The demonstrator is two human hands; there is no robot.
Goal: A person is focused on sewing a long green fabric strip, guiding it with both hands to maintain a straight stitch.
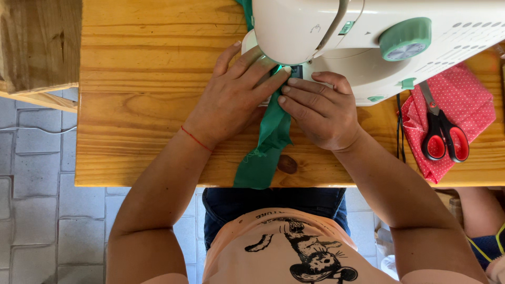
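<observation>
— Where's the green fabric strip (269, 138) against your fingers?

— It runs between them, centre frame. Your left hand (231, 100) lies flat, fingers spread, pressing its left edge; your right hand (320, 109) has fingers curled down on its right edge, just below the white sewing machine (368, 37).

— How does it look?

— Soft, narrow, rumpled; a frayed tail hangs over the edge of the wooden table (137, 79). At right, red-handled scissors (442, 131) rest on red dotted cloth (468, 100).

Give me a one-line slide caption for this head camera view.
Both hands, left hand and right hand, press a green fabric strip flat under a white sewing machine on a wooden table.
</observation>
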